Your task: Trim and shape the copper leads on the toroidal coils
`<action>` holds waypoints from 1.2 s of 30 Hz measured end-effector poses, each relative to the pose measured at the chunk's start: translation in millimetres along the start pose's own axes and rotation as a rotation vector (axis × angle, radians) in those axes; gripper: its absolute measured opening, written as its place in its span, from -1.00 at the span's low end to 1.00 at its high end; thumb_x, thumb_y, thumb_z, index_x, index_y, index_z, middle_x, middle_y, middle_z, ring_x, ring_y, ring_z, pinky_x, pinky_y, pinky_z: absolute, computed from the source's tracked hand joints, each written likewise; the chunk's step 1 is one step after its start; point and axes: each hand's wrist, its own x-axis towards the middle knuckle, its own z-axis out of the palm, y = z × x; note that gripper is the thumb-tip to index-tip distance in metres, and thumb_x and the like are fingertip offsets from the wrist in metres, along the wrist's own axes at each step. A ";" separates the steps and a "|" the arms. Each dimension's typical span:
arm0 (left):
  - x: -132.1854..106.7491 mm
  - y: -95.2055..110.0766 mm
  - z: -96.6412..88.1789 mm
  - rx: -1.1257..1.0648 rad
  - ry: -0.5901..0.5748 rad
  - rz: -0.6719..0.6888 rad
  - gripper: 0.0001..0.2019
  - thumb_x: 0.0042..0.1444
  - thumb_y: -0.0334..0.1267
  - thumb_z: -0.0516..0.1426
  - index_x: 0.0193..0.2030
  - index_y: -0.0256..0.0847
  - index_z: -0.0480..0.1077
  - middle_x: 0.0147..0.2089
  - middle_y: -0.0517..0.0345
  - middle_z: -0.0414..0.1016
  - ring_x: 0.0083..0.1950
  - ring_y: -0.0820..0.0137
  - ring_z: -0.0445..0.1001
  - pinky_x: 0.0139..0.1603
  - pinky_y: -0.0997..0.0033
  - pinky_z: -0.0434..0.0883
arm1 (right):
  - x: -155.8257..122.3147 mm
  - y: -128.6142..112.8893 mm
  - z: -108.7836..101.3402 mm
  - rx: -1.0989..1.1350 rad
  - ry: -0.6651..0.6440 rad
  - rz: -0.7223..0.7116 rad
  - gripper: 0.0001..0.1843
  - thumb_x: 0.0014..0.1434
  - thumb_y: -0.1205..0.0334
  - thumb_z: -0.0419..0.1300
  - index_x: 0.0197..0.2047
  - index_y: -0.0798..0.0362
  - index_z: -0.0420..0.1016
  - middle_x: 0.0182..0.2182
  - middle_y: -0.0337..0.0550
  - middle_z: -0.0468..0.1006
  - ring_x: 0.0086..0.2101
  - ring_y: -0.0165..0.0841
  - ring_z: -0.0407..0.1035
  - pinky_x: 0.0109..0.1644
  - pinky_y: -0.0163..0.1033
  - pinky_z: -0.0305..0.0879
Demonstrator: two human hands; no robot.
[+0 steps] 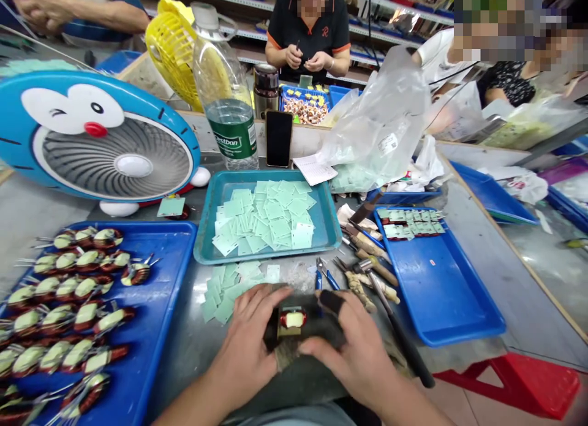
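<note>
A dark block sits at the table's near edge. Set in its middle is a small wire-wound coil with red-brown winding and a pale cream top. My left hand grips the block's left side, its fingers along the far edge and its thumb at the front. On the right side, my right hand clasps the block, thumb in front; one finger wears a black cover. Loose pale-green square plates lie just beyond my left hand. Blue-handled pliers lie past my right hand.
A teal tray holds many green plates. The left blue tray carries rows of coils; the right blue tray has plated pieces. A hammer and other tools lie between. Behind stand a blue fan and a water bottle; co-workers sit beyond.
</note>
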 end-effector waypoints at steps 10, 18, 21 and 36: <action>41.3 57.8 -40.7 -0.610 -0.187 -0.382 -0.64 0.17 0.07 0.22 -0.16 -0.22 0.54 -0.18 0.10 0.61 -0.14 0.37 0.53 -0.07 0.47 0.44 | -7.7 -41.3 15.8 1.152 0.027 0.605 -0.49 0.12 0.03 0.44 0.08 0.02 0.48 -0.11 -0.10 0.63 -0.10 -0.23 0.49 0.02 -0.15 0.37; 2.0 61.5 -53.1 -0.414 -0.164 -0.200 -0.40 0.20 0.08 0.19 0.35 0.01 0.30 0.35 0.05 0.38 0.34 0.18 0.38 0.37 0.22 0.33 | -25.7 -47.8 7.5 1.367 0.135 0.638 -0.50 0.03 0.02 0.52 -0.05 0.09 0.55 -0.29 -0.14 0.65 -0.31 -0.35 0.47 -0.17 -0.27 0.34; -7.8 67.1 -49.6 -0.193 -0.147 -0.024 -0.31 0.11 -0.02 0.30 0.38 0.04 0.24 0.35 0.05 0.36 0.32 0.20 0.38 0.37 0.22 0.34 | -33.6 -47.7 3.6 1.399 0.133 0.604 -0.53 0.04 0.03 0.51 -0.07 0.08 0.55 -0.31 -0.15 0.65 -0.32 -0.34 0.48 -0.18 -0.28 0.34; 3.6 41.0 -2.6 0.206 0.073 0.176 -0.49 0.10 0.03 0.25 0.22 0.13 0.40 0.17 0.15 0.56 0.12 0.21 0.60 0.05 0.28 0.63 | -45.1 88.4 -97.2 0.667 0.684 0.587 -0.46 0.24 -0.18 0.27 0.00 0.15 0.49 -0.30 -0.07 0.62 -0.39 -0.29 0.52 -0.39 -0.20 0.48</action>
